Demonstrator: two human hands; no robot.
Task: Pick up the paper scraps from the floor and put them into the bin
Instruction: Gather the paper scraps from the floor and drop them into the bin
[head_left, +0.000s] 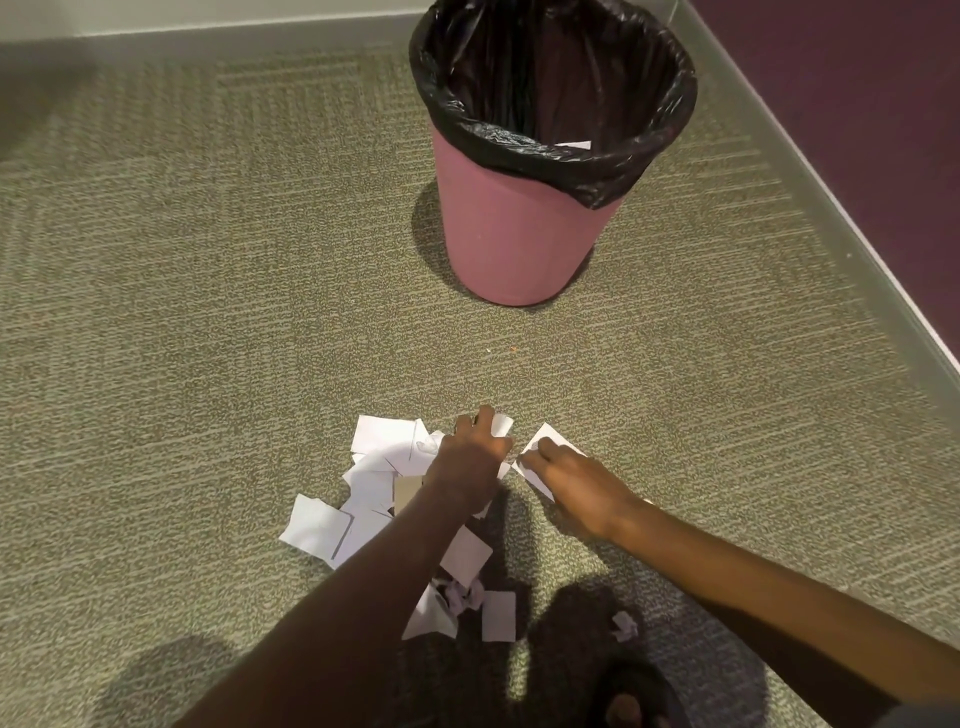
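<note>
- Overhead, the head view showed a pile of white paper scraps (363, 499) lying on the carpet (208, 312), close in front of the person and well apart from the bin (519, 239).
- The bin stood upright near the corner of the room, pink-walled and lined with a black bag (613, 171); one white scrap (574, 145) already showed inside, by the near rim.
- The left hand (470, 457) rested on the far edge of the pile, fingers curled down over a small scrap (501, 423); whether that scrap was truly pinched could not be told, since the fingertips were hidden.
- The right hand (571, 478) lay just beside the left, fingers bent and pressing on a separate scrap (545, 441) at the right of the pile; it appeared to be closing on the paper's edge, though a firm hold could not be confirmed.
- More scraps lay nearer the person, partly under the left forearm, including a crumpled cluster (465, 597) and one crumpled bit (623, 626) apart at the right.
- Step in hand, as judged: gathering, early in the task, as most of the pile remained on the floor.
- The next move would call for bunching several scraps between both hands, lifting them clear of the carpet, and carrying them forward over the bin's open mouth before letting go; loose flat pieces might slip from a shallow pinch.
</note>
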